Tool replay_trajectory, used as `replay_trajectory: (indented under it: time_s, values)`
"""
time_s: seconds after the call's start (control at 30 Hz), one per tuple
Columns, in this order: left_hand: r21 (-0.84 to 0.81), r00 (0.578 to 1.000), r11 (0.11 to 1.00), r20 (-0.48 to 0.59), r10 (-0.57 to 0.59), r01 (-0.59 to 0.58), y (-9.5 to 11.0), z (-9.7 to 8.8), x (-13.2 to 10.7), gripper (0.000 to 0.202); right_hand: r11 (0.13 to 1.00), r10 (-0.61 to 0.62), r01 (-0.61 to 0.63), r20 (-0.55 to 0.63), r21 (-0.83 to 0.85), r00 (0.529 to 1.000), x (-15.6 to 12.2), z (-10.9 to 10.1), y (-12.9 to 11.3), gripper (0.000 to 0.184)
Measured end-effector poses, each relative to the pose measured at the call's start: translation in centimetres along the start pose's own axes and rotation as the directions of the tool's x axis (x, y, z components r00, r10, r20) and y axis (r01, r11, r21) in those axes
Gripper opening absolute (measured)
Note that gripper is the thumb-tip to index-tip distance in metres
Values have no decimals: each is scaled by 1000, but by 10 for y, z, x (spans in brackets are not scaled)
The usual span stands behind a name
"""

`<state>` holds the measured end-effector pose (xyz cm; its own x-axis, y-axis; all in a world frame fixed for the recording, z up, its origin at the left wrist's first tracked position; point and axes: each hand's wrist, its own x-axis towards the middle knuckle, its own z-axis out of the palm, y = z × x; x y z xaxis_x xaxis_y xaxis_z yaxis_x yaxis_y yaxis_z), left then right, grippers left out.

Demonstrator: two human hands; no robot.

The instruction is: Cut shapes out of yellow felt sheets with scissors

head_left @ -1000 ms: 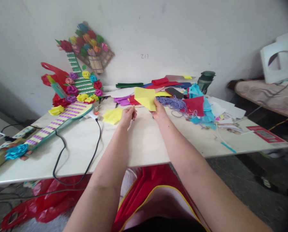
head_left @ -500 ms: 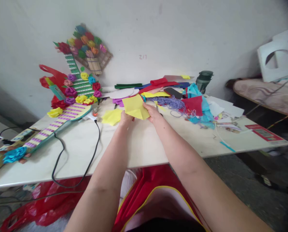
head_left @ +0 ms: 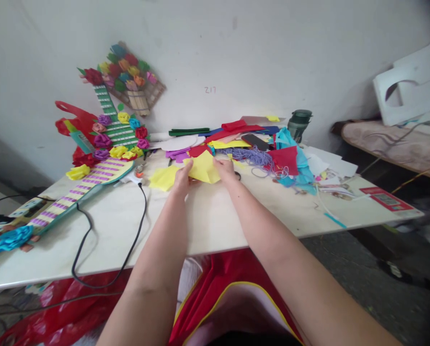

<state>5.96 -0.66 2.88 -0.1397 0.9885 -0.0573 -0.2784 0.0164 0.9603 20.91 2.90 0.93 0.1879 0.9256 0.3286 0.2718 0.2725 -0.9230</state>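
Observation:
Both my hands hold one yellow paper sheet [head_left: 203, 169] low over the white table [head_left: 215, 216]. My left hand [head_left: 181, 177] pinches its left edge with the fingers closed. Gripping the right edge is my right hand [head_left: 225, 169], fingers curled. A second yellow paper piece [head_left: 162, 178] lies flat on the table just left of my left hand. Behind the held sheet sit purple and red paper scraps [head_left: 186, 153].
A heap of coloured paper and purple yarn [head_left: 272, 154] covers the table's far right, with a dark green bottle [head_left: 298, 124] behind it. Paper-flower crafts [head_left: 106, 139] stand at the far left. A black cable [head_left: 110, 240] loops across the left side. A red card [head_left: 387, 199] lies at the right edge.
The yellow sheet came down from held-up in my right hand alone to low over the table. My left hand closed onto its left edge.

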Motion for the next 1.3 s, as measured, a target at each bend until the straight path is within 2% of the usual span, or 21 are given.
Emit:
replay_trajectory:
  time_s: [0.07, 0.13, 0.2, 0.37, 0.5, 0.6, 0.7, 0.83, 0.93, 1.0, 1.13, 1.23, 1.3]
  values:
    - [-15, 998, 999, -36, -45, 44, -3, 0, -1, 33, 995, -30, 31, 20, -99, 999, -4, -1, -4, 37]
    - [-19, 998, 998, -19, -63, 63, -6, -1, -1, 32, 988, -54, 59, 39, -141, 998, -7, -2, -9, 38]
    - [-2, 999, 999, 22, -49, 49, -8, -2, 0, 32, 984, -58, 64, 39, -166, 998, -8, -3, -12, 38]
    - [96, 1000, 995, 1, -23, 22, -9, -4, 2, 28, 967, -25, 23, -2, -254, 1000, -4, -3, -11, 37]
    - [148, 988, 988, 140, -62, 41, -10, -3, -2, 37, 949, -40, 16, -69, -314, 997, -3, -4, -10, 37]
    - [171, 975, 983, 202, -95, 60, -12, -4, -2, 41, 941, -62, 25, -99, -338, 993, -3, -6, -12, 39]
    - [218, 982, 976, 176, -60, 21, -15, -6, 3, 38, 941, -55, 10, -124, -338, 991, -1, -8, -12, 40]
    - [217, 990, 973, 129, 56, -84, -19, -10, 11, 33, 954, -26, -17, -140, -299, 990, 2, -7, -8, 40]
    - [198, 994, 976, 86, 71, -87, -20, -9, 13, 27, 956, -9, -25, -116, -293, 993, 3, -4, -5, 40]
    - [261, 996, 961, 23, 90, -93, -20, -7, 14, 21, 944, 4, -32, -87, -328, 996, 1, -4, -6, 39]
    - [491, 988, 868, -76, 135, -80, -17, -5, 13, 18, 856, 29, -57, -62, -514, 998, -5, -11, -13, 41]
    - [554, 989, 830, -80, 125, -60, -15, -4, 10, 19, 728, 9, -43, -53, -685, 999, -8, -19, -16, 33]
    - [565, 990, 823, -79, 115, -50, -14, -4, 8, 19, 627, 20, -10, 3, -779, 1000, -7, -23, -13, 31]
